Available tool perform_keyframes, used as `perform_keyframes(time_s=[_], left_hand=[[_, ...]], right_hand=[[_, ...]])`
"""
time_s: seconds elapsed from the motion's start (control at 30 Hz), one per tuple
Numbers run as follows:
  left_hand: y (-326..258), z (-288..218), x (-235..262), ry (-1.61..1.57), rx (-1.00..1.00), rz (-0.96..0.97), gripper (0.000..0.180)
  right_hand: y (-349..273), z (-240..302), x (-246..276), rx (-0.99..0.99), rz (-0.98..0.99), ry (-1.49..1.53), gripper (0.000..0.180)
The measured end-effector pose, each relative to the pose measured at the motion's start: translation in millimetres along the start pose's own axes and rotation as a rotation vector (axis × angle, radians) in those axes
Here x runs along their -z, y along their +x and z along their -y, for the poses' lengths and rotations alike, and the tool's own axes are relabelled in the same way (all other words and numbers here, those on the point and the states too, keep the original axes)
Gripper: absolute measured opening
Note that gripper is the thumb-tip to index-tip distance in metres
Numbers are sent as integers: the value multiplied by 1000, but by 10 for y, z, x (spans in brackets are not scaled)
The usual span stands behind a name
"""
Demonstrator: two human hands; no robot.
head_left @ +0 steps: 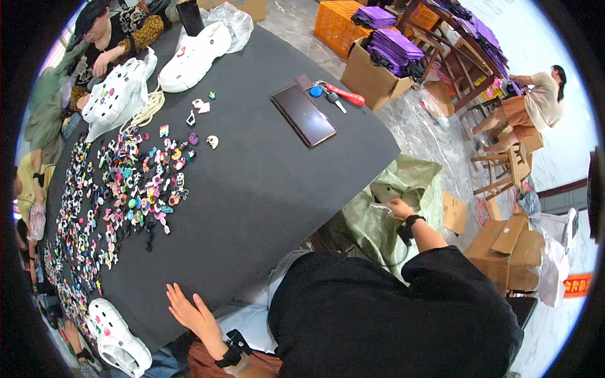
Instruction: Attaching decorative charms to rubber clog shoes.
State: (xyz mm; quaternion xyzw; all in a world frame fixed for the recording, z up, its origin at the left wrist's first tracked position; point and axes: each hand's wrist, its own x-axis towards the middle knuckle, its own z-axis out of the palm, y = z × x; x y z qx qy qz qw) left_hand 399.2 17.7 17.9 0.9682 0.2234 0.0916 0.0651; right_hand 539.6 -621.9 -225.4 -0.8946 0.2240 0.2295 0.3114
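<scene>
My left hand (195,313) is flat with its fingers stretched out, at the near edge of the dark table (252,208), and holds nothing. My right hand (398,209) reaches down at the mouth of a pale green woven sack (419,183) beside the table. Its fingers are closed on a small white thing, too small to name. Pale contents show inside the sack, partly hidden. A white clog (116,334) with a few charms lies at the table's near left edge. Heaps of small colourful shoe charms (135,183) spread over the left half.
Two white clogs, one decorated (116,97) and one larger-looking (195,60), lie at the far end near a seated person (104,44). A phone (304,114) and keys (334,94) lie at the right. Cardboard boxes (504,252) and a wooden stool (504,167) stand beyond the sack.
</scene>
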Motion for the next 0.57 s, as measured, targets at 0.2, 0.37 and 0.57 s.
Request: perform_keyframes(time_s=[0.2,0.37,0.57], left_hand=[[49,42,-19,-3,-5,4,49],[48,133,-18,1,4,3,49],[138,52,-103,-3,-41,4,50]], right_hand=[[-582,682,-112,219,411,-573,43],[-1158,819,-684,222,1112,-469,34],[-864,-440,-1627,598,866,-598,28]])
